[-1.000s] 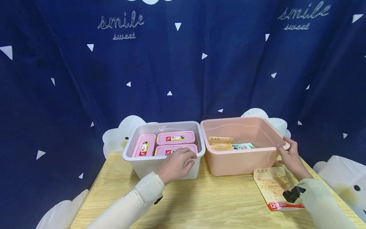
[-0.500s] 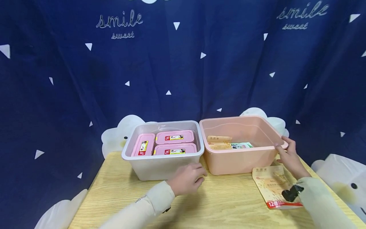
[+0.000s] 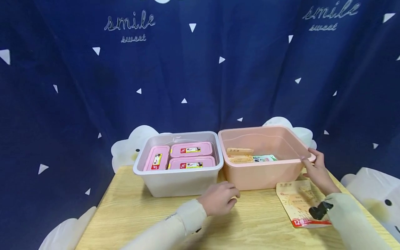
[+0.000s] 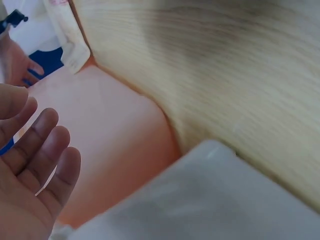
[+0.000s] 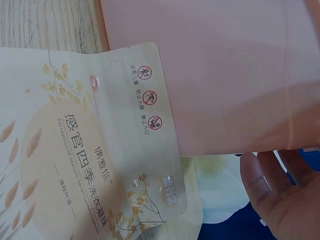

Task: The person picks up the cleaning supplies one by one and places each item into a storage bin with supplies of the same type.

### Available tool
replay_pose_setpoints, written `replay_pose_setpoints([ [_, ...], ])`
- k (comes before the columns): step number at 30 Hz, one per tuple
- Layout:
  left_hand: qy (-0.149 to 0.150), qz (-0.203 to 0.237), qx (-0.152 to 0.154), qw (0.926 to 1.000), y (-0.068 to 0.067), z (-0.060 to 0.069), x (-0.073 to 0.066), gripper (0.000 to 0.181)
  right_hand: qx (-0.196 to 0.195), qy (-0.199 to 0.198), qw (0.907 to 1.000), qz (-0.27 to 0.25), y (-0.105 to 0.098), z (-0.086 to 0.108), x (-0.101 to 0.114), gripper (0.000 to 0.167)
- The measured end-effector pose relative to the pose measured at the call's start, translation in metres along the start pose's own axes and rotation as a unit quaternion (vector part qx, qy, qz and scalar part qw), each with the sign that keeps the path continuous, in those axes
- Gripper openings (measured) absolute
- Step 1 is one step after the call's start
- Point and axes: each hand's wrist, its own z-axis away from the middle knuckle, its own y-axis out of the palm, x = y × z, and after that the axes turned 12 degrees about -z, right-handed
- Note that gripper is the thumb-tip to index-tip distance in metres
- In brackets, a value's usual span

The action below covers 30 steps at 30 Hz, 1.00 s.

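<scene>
My left hand (image 3: 218, 198), holding nothing, hovers over the table in front of the gap between two plastic bins. Its fingers are loosely bent in the left wrist view, with the pink bin's wall (image 4: 115, 120) beyond them. At the right front corner of the pink bin (image 3: 265, 173), my right hand (image 3: 319, 175) holds the rim. Below that hand a beige laundry capsule pouch (image 3: 298, 203) with a red lower band lies on the table, its top end against the bin in the right wrist view. Inside the pink bin are a beige pouch (image 3: 240, 158) and a green-and-white packet (image 3: 265, 158).
A pale grey bin (image 3: 179, 182) stands left of the pink one, close beside it. It holds three pink lidded boxes (image 3: 191, 149). Both stand on a wooden table (image 3: 125, 201), with a dark blue curtain (image 3: 187, 69) behind.
My left hand has moved from the grey bin's front rim down and to the right, over the table before the pink bin. The right hand has stayed at the pink bin's corner.
</scene>
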Motion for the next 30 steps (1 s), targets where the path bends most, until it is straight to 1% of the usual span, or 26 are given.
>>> replay_pose_setpoints([
  [3,-0.011,0.005,0.002,0.9999,0.012,-0.01,-0.009,0.012,0.003,0.001,1.0,-0.001,0.0,-0.002,0.0,0.065],
  [7,-0.02,0.007,0.013,0.9997,0.026,-0.023,-0.026,0.013,0.01,0.006,0.9999,-0.001,0.001,-0.003,0.001,0.067],
  [11,-0.02,0.016,0.014,0.9996,0.034,-0.04,-0.045,0.016,0.005,0.009,0.9999,0.003,-0.001,-0.001,0.001,0.067],
  [13,-0.029,0.035,0.017,0.9988,0.037,-0.048,-0.052,0.018,0.005,0.009,0.9999,0.002,-0.002,0.0,0.001,0.067],
  [14,-0.039,0.05,0.022,0.9978,0.038,-0.052,-0.056,0.019,0.006,0.009,0.9999,0.003,-0.002,0.001,0.001,0.067],
  [15,-0.052,0.073,0.031,0.9955,0.039,-0.056,-0.059,0.021,0.007,0.009,0.9999,0.003,-0.001,0.001,0.001,0.067],
  [16,-0.068,0.101,0.041,0.9917,0.04,-0.061,-0.062,0.022,0.006,0.01,0.9999,0.002,-0.002,0.001,0.001,0.067],
  [18,-0.102,0.157,0.061,0.9804,0.043,-0.07,-0.069,0.026,0.007,0.012,0.9999,0.0,-0.002,0.001,0.001,0.067],
  [19,-0.12,0.189,0.072,0.9719,0.044,-0.074,-0.072,0.028,0.007,0.013,0.9999,-0.001,-0.001,0.001,0.001,0.067],
  [21,-0.166,0.256,0.096,0.9475,0.046,-0.083,-0.078,0.032,0.008,0.016,0.9998,0.0,0.0,0.001,0.001,0.067],
  [23,-0.203,0.309,0.105,0.9231,0.049,-0.09,-0.084,0.035,0.008,0.017,0.9998,0.0,0.0,0.001,0.001,0.067],
  [26,-0.257,0.388,0.114,0.8777,0.053,-0.099,-0.091,0.038,0.009,0.018,0.9998,0.0,-0.001,0.002,0.003,0.067],
  [29,-0.282,0.424,0.109,0.8539,0.056,-0.107,-0.096,0.04,0.009,0.018,0.9998,0.001,-0.002,0.004,0.005,0.068],
  [30,-0.285,0.423,0.108,0.8531,0.057,-0.109,-0.098,0.041,0.009,0.018,0.9998,-0.002,-0.003,0.004,0.005,0.068],
])
